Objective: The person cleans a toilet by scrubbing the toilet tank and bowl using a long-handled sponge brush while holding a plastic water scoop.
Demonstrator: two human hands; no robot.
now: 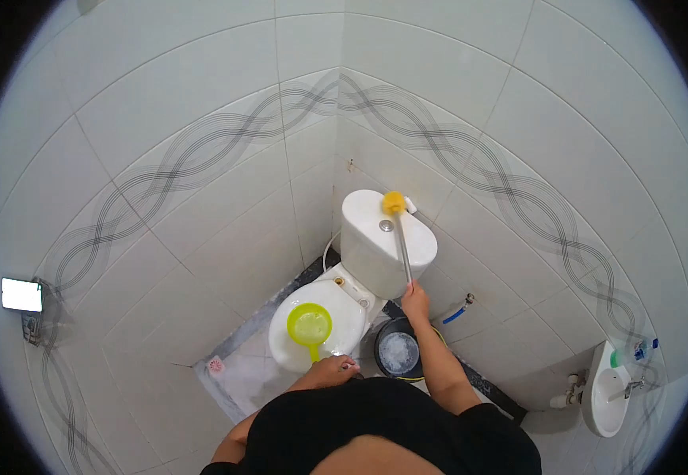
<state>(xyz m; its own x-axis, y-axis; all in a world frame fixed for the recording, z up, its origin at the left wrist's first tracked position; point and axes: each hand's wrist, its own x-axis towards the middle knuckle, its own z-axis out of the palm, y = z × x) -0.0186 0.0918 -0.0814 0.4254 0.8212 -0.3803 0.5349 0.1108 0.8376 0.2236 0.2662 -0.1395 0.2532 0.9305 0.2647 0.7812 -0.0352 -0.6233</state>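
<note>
My left hand (pixel 326 374) is closed on the handle of a lime-green water dipper (pixel 310 323), whose bowl is above the white toilet lid (pixel 282 348). The dipper seems to hold some liquid. My right hand (pixel 415 304) grips the long grey handle of a toilet brush (pixel 403 249). Its round yellow head is over the top of the toilet tank (pixel 366 257), near the flush button (pixel 386 226); I cannot tell whether it touches the tank. Below my right forearm stands a dark bucket (pixel 381 328) with foamy water (pixel 398 352) in it.
A small washbasin (pixel 601 404) with a tap is mounted on the right wall. A blue-handled pipe fitting (pixel 459 311) sticks out near the bucket. On the left wall hangs a holder with a bright-screened device (pixel 22 295). A pink-and-white floor drain (pixel 215 365) lies left of the toilet.
</note>
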